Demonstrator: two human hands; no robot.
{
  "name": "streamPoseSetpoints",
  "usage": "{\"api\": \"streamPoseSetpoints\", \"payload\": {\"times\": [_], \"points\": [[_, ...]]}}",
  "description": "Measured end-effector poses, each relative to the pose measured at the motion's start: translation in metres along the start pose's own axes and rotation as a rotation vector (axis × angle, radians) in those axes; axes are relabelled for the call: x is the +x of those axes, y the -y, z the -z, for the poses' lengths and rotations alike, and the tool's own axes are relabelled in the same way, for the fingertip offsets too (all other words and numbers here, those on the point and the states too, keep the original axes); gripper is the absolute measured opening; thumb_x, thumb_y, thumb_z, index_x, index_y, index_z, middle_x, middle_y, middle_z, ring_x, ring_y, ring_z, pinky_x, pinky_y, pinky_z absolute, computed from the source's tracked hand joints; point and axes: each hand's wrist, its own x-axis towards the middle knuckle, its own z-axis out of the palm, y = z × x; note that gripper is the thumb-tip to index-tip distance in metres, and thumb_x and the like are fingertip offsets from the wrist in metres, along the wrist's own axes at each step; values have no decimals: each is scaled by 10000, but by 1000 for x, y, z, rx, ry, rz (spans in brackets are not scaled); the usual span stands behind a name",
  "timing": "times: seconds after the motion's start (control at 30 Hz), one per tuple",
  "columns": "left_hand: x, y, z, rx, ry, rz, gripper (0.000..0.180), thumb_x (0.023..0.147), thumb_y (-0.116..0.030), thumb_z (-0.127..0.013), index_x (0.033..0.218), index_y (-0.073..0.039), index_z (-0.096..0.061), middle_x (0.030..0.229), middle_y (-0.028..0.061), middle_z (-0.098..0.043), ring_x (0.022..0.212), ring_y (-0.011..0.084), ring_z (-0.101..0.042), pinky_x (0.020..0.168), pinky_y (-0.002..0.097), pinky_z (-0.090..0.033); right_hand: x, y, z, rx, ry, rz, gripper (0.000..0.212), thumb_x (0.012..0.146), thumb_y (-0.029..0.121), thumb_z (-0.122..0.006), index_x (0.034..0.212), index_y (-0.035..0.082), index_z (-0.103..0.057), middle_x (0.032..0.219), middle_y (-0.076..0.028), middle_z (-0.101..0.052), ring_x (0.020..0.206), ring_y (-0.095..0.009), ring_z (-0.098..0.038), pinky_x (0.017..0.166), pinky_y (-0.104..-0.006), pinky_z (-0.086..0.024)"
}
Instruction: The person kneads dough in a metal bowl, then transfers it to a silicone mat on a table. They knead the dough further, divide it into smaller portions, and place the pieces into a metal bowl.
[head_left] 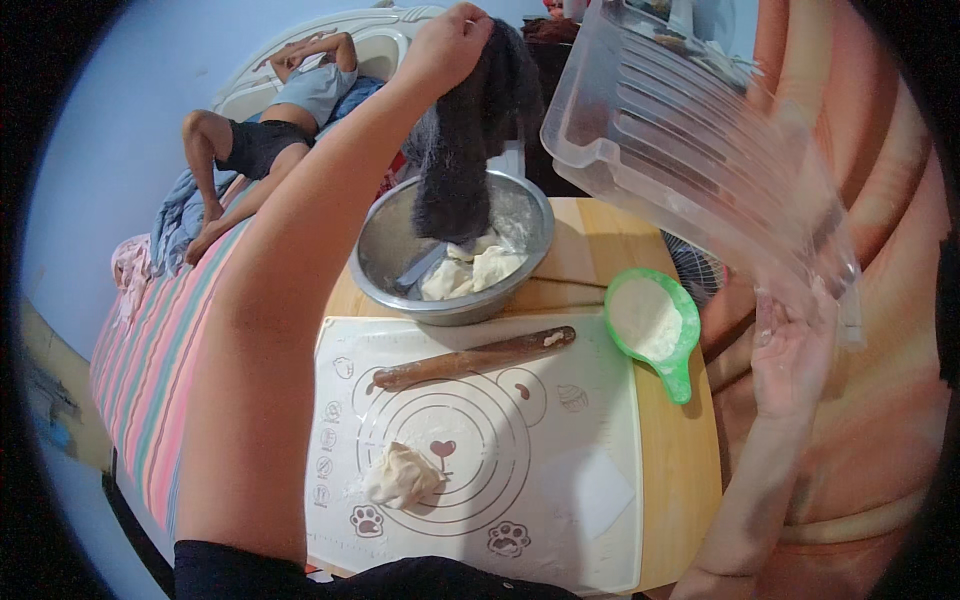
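Note:
At the top, my left hand (452, 48) pinches a dark grey cloth (465, 140) that hangs over a metal bowl (365, 270). Pieces of dough (495, 268) and a flat scraper-like piece (420, 262) lie inside the bowl; the cloth hides part of it. At the right, my right hand (795, 345) grips the lower end of a clear ribbed plastic tray (690, 150), raised and tilted above the table. A lump of dough (403, 476) sits on a white printed baking mat (590, 430), near a brown rolling pin (470, 360).
A green handled scoop (680, 385) holding white flour (645, 315) stands at the wooden table's (690, 470) right edge. Beyond my left arm, a person (300, 100) lies on a bed with a striped sheet (150, 390). Brown folded fabric (870, 430) borders the table's right side.

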Motion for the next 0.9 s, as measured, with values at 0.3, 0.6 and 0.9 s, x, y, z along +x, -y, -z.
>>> {"api": "streamPoseSetpoints", "payload": {"times": [0.3,0.6,0.9], "points": [[-30,24,26,-691,252,702,278,921,-276,-523,1036,-31,-589,867,44,-621,798,150,-587,706,311,-473,-10,-14,-14,-42,-30,-55,333,838,291,-617,974,-9,-574,922,-97,-620,892,-198,-578,788,-297,-508],[-167,101,-25,178,839,453,539,774,-249,-659,1220,-23,-460,1140,246,-564,1057,350,-559,870,404,-457,-4,-36,-8,-41,-30,-118,315,821,272,-643,948,-10,-582,904,-119,-619,903,-213,-574,779,-291,-506],[-213,32,6,-139,1035,270,438,710,-80,-657,1126,-94,-520,1027,160,-535,962,303,-558,829,364,-457,1,-59,-29,-50,25,-230,263,811,270,-644,873,19,-594,854,-105,-630,838,-186,-580,777,-315,-492]]}}
